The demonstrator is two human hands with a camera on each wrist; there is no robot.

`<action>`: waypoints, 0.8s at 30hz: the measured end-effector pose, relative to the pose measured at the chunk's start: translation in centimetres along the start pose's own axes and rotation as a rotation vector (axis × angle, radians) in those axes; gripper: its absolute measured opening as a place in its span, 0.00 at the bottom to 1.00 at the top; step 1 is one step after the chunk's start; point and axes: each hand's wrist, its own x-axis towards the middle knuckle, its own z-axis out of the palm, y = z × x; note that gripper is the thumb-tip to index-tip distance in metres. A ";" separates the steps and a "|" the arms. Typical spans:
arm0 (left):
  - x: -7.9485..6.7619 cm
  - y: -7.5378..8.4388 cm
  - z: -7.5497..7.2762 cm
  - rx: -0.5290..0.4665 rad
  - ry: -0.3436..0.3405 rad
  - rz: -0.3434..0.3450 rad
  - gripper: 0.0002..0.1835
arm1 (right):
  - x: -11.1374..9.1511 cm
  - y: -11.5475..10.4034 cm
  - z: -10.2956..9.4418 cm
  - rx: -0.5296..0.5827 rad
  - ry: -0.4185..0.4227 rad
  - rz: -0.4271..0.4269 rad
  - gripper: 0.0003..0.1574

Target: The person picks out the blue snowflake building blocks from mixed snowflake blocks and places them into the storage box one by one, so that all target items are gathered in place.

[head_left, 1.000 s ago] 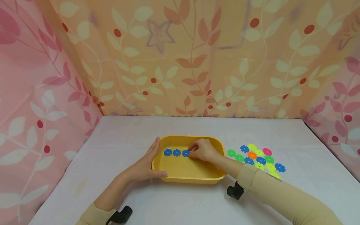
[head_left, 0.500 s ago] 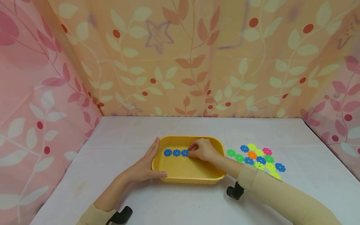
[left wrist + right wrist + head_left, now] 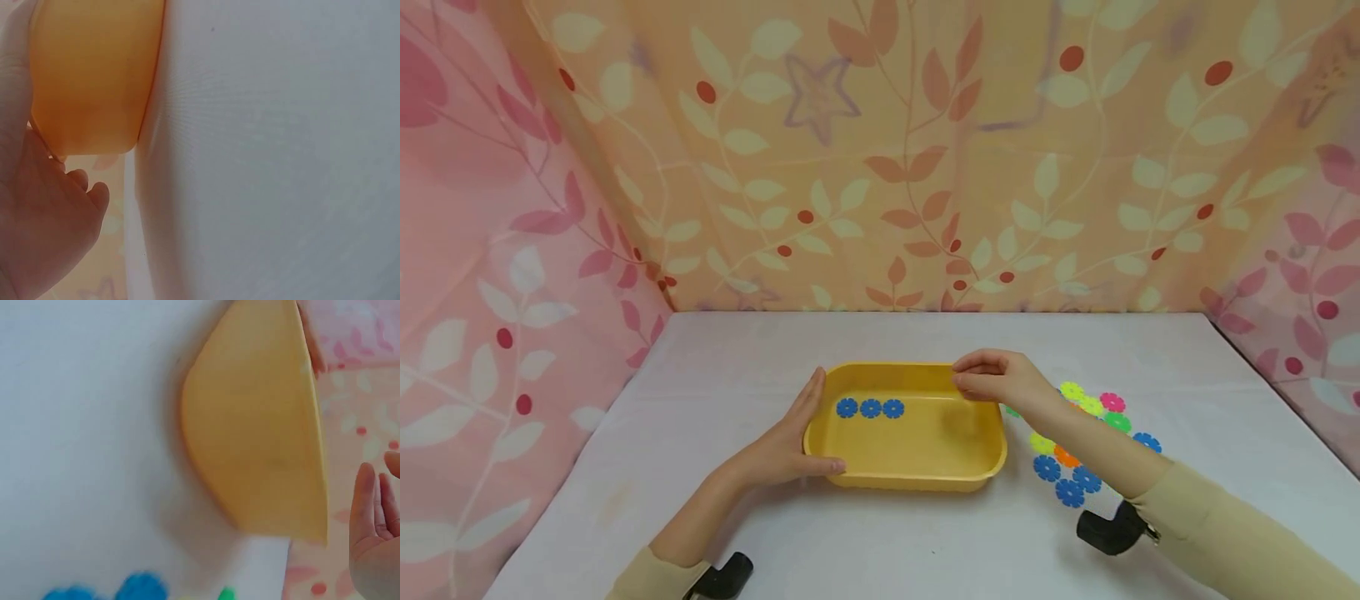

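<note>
A shallow yellow plastic tray (image 3: 917,482) stands on the table. Inside it, towards the back left, three flat blue snowflake building discs (image 3: 870,408) lie in a row. My left hand (image 3: 778,446) holds the tray's left end, its thumb over the front rim and its fingers along the left side. The left wrist view shows that hand (image 3: 50,219) around the tray's end wall. My right hand (image 3: 1011,387) is above the tray's back right corner with fingers bent and nothing between them. In the right wrist view, its fingers (image 3: 362,506) show beyond the tray's side.
Right of the tray lies a loose spread of snowflake discs, among them a pink one (image 3: 1112,402), an orange one (image 3: 1066,456) and several blue ones (image 3: 1070,492). My right forearm covers part of them. A patterned cloth (image 3: 917,167) hangs behind the table.
My right hand has let go of the third blue disc and moved right and up, out of the tray's middle. The disc stays in the row. My left hand keeps its place.
</note>
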 end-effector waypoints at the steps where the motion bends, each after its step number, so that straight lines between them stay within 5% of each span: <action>1: 0.0 0.0 0.0 0.000 0.001 0.001 0.68 | -0.4 0.4 -0.7 0.013 0.016 0.010 0.29; 8: 0.0 0.0 0.0 0.001 0.003 0.005 0.68 | -2.8 4.5 -5.5 -0.002 0.115 0.090 0.37; 16: -0.1 0.0 0.1 0.000 0.001 0.011 0.68 | -5.6 8.1 -8.5 -0.270 0.155 0.113 0.30; 24: 0.0 0.0 0.1 0.004 0.002 0.000 0.69 | -7.0 8.9 -9.9 -0.520 0.171 0.088 0.25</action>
